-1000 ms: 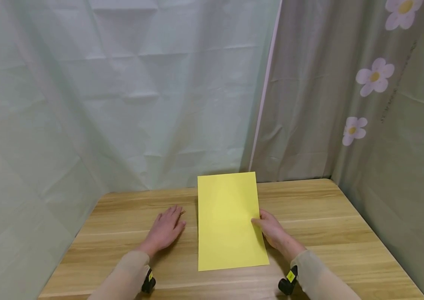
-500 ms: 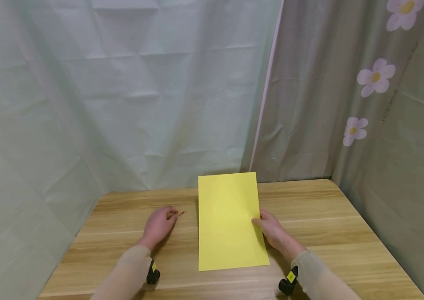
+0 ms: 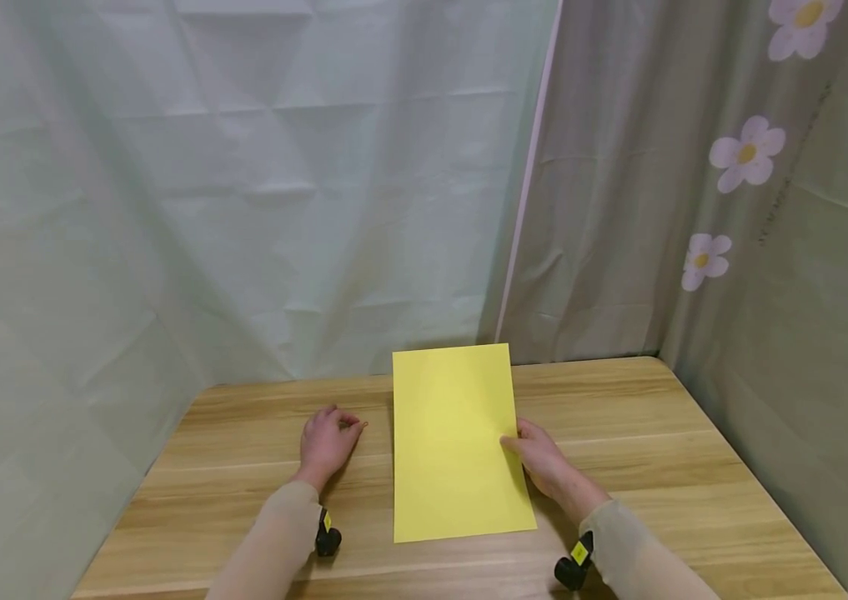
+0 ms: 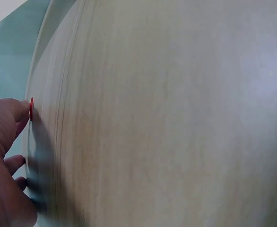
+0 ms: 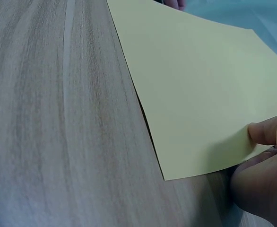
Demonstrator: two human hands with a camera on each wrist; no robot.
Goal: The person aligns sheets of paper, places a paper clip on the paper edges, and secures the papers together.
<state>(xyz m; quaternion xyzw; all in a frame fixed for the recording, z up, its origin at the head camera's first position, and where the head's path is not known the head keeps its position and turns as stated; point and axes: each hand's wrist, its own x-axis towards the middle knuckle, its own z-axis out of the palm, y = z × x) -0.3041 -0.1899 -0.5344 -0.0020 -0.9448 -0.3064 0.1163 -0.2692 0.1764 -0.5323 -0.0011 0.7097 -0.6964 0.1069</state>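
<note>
A sheet of yellow paper [image 3: 457, 442] lies at the middle of the wooden table, raised a little along its right edge. My right hand [image 3: 539, 458] grips that edge, thumb on top and fingers beneath; in the right wrist view the thumb [image 5: 264, 133] presses the sheet's face. To the left of the paper, my left hand [image 3: 328, 442] pinches a small red paper clip [image 4: 31, 109] between thumb and finger, close over the tabletop. Only the clip's end pokes out past the fingertips, the rest being hidden by them.
The wooden table [image 3: 656, 467] reaches back to a pale curtain [image 3: 303, 208] hanging behind it. A flower-printed curtain [image 3: 619, 208] borders the right side. Small black wrist cameras sit at both sleeves.
My left hand lay flat over the paper clip, then drew back with curled fingers and moved forward, and now has the clip pinched. The right hand and the paper have stayed put.
</note>
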